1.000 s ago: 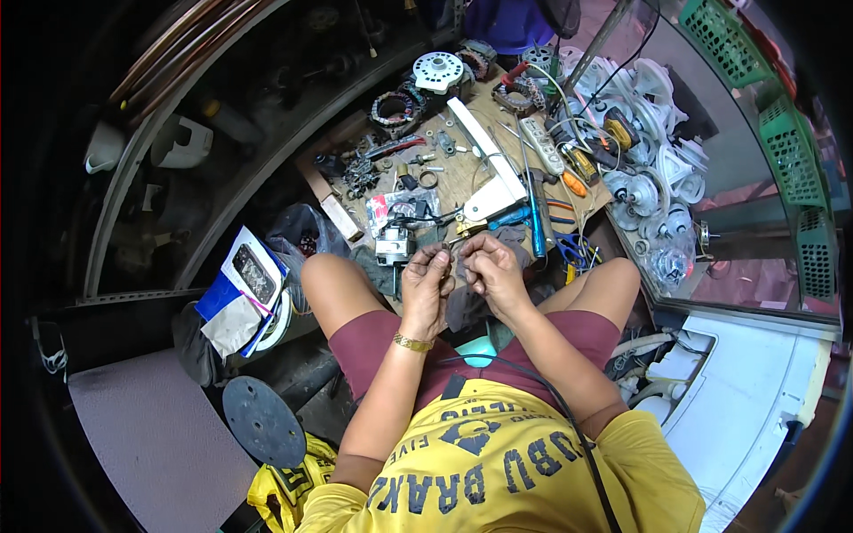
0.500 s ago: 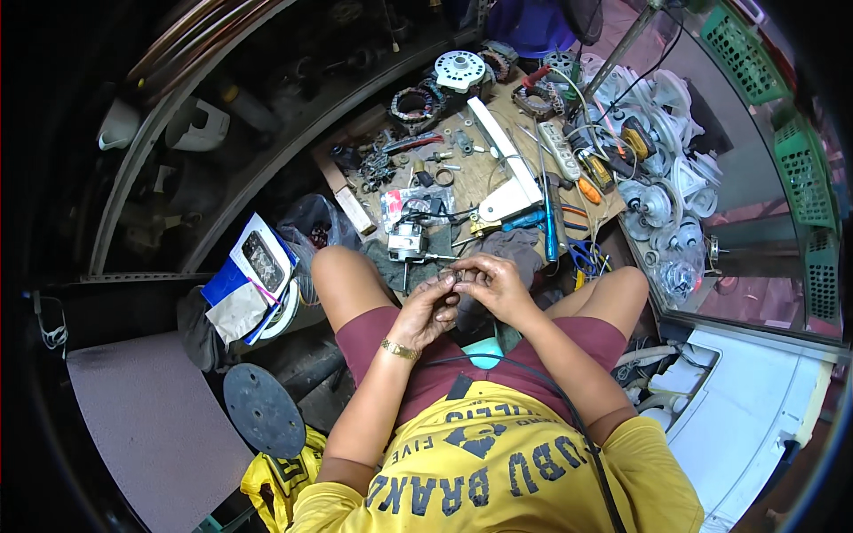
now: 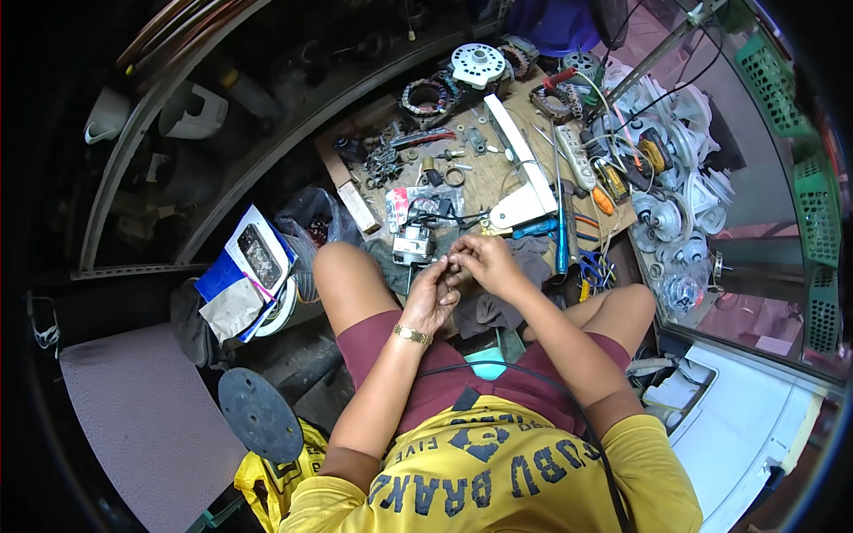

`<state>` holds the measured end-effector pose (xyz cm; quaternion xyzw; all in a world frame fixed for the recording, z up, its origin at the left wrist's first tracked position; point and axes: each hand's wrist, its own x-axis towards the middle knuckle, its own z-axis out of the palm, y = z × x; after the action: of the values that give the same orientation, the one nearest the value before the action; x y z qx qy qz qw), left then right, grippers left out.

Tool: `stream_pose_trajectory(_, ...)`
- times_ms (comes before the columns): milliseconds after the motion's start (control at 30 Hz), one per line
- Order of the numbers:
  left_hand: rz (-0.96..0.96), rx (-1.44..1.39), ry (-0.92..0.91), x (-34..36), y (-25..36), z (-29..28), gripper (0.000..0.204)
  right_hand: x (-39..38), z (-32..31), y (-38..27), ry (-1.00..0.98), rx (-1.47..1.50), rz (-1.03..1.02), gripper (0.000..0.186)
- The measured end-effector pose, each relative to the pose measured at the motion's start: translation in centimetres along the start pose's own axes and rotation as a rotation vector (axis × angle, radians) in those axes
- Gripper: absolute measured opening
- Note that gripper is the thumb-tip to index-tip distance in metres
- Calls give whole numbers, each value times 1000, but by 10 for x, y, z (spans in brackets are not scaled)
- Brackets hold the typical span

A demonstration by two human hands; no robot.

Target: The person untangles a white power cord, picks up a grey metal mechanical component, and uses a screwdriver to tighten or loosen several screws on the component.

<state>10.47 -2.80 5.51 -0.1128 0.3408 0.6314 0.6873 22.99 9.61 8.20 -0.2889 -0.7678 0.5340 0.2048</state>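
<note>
Just in front of my lap, my left hand (image 3: 433,299) and my right hand (image 3: 487,264) meet at the fingertips. Both are closed in a pinch; whatever lies between the fingers is too small to make out. A gold watch (image 3: 412,335) circles my left wrist. Close beyond my left hand stands a small silver electric motor (image 3: 413,243) with a shaft and dark wires, resting on a dark cloth. A white plastic fan-stand part (image 3: 523,200) lies beyond my right hand, beside a blue-handled screwdriver (image 3: 562,247) and a grey cloth (image 3: 526,264).
The wooden worktable (image 3: 498,169) carries loose metal parts, copper-wound stators (image 3: 425,99), a white power strip (image 3: 575,155) and a yellow-black drill (image 3: 655,153). White fan parts (image 3: 680,200) pile up at right. A black cable (image 3: 533,370) crosses my lap; papers (image 3: 253,266) lie at left.
My hands have drawn slightly apart, with the right fingers lifted a little and only the fingertips meeting. The whole view has shifted slightly.
</note>
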Motion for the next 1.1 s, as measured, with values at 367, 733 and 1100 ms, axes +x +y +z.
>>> stream_pose_trajectory(367,926,1890,471,73,87,-22,27,148,15,88,-551,-170,215,19)
stream_pose_trajectory(733,1080,1517,322,83,87,-43,19,157,28,95,-563,315,413,13)
stream_pose_trajectory(1100,1340,1553,523,83,65,-26,20,149,25,92,-487,535,776,13)
